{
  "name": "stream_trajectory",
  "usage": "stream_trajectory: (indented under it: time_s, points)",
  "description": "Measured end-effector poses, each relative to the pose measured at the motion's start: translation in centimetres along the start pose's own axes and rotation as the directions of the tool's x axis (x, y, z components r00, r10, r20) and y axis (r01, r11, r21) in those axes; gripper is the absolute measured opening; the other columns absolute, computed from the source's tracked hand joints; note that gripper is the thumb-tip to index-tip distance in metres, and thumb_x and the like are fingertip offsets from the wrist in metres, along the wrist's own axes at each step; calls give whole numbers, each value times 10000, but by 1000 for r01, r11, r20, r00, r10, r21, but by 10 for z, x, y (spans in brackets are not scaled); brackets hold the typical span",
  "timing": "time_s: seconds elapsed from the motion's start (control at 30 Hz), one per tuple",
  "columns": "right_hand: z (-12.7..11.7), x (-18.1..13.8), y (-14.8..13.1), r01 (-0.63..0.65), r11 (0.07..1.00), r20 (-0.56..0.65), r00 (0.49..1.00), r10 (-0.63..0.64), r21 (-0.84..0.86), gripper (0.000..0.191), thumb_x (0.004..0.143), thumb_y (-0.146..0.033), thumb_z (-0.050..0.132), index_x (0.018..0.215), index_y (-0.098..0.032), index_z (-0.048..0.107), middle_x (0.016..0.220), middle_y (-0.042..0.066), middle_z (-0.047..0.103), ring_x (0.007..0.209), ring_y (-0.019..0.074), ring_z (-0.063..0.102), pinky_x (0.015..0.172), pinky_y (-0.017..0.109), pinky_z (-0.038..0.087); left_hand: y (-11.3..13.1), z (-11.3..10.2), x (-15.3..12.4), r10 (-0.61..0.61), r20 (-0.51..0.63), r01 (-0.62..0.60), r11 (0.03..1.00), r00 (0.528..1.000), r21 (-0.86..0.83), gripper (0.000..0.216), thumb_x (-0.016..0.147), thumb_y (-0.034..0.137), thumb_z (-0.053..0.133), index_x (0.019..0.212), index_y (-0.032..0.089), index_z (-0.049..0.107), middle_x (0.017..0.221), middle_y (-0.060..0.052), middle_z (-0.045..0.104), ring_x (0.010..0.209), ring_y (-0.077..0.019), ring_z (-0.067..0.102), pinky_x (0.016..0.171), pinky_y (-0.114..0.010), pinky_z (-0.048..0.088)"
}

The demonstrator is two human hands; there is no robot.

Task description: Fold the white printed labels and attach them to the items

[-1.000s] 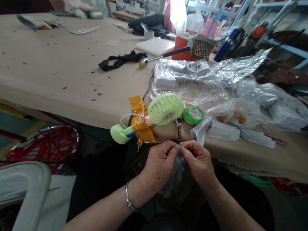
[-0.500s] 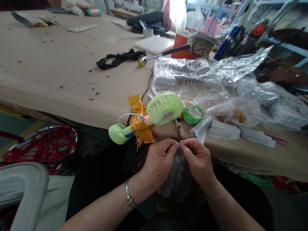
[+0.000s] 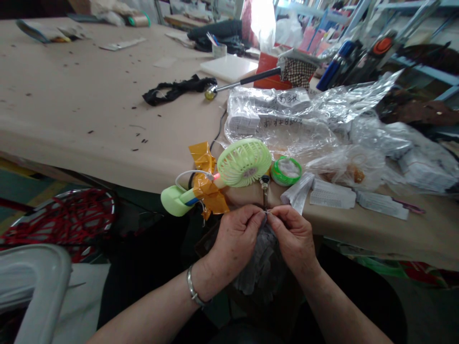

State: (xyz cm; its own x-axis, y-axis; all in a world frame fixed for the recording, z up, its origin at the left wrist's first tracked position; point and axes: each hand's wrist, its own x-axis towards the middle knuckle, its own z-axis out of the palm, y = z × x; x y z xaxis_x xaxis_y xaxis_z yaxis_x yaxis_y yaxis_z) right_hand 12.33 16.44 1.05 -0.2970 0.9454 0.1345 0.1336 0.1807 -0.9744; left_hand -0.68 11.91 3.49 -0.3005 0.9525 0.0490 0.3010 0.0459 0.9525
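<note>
1. Thumb and forefinger are pinched tight on both the left hand (image 3: 236, 239) and the right hand (image 3: 292, 234), which are brought together at the lower centre of the frame.
2. A tiny pale piece (image 3: 266, 213), its material too small to be told, appears to be held between them, just below a slim brown metal rod (image 3: 265, 198).
3. Crumpled grey-white strips (image 3: 260, 270) are seen beneath; if either pinch were loosened, the piece could be dropped and lost among them.
4. Fingertips could be scraped if slipped against the rod.
5. White printed paper slips (image 3: 333, 193), right of centre, could be scattered if air were driven by the round pale-green plastic fan (image 3: 245, 162); whether it is running cannot be told.
</note>
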Motion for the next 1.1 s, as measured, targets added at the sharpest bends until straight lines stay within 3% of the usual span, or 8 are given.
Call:
stream_trajectory:
  time_s: [0.23,0.37,0.5,0.57,0.67,0.77,0.93,1.1]
  points:
    - [-12,-28,-12,-68,998,139,988,65,17,89,866,-275,559,876,-207,617,743,3,654,674,145,618,617,250,489,-3,-4,-16,-57,67,60,997,996,-52,194,835,228,532,709,190,675,634,14,635,589,-113,555,581,-196,416]
    - [-39,-19,-32,248,947,220,954,-202,-204,97,887,-197,514,850,-224,601,778,12,650,732,155,626,669,267,497,-25,-7,-23,-116,31,116,993,993,-19,197,823,253,550,696,190,687,602,9,631,579,-130,562,568,-206,433]
    - [-63,33,-44,541,605,213,822,-528,-585,203,876,-187,531,1055,-231,616,1079,75,633,1043,236,568,928,400,452,-49,-8,-21,-127,4,127,991,992,-32,175,778,260,623,911,249,736,937,-18,744,902,-212,666,853,-288,490]
    - [-67,59,-43,549,429,264,784,-562,-717,262,882,-248,535,1127,-206,618,1204,108,593,1183,293,478,1005,478,391,-54,-9,-21,-136,-24,135,991,990,-23,210,756,259,644,947,259,734,1003,-23,739,980,-232,657,927,-326,472]
    - [-65,78,-35,523,310,329,798,-505,-794,282,884,-308,531,1122,-202,639,1276,108,566,1251,332,412,1034,540,340,-56,-9,-24,-155,-6,155,988,988,4,165,760,257,634,887,247,739,930,-31,749,906,-233,676,879,-334,501]
    - [-66,74,-30,523,342,310,799,-515,-781,271,888,-299,530,1123,-204,626,1258,108,576,1237,318,433,1034,533,346,-53,-8,-28,-172,25,172,985,985,26,132,763,255,626,835,241,736,857,-28,751,830,-222,683,801,-310,516]
    - [-83,42,-18,543,551,159,789,-594,-633,78,877,-209,547,918,-217,613,943,60,646,1051,230,572,939,428,458,-48,-3,-31,-197,81,197,980,977,5,120,761,252,612,797,233,725,804,-14,743,784,-204,673,735,-274,501]
    - [-85,14,8,548,377,308,787,-535,-747,319,826,-263,640,1132,-184,596,1164,112,633,1161,296,511,985,503,412,-44,9,-35,-250,172,262,964,953,-48,141,769,236,577,759,208,715,759,-25,727,760,-199,654,735,-275,475]
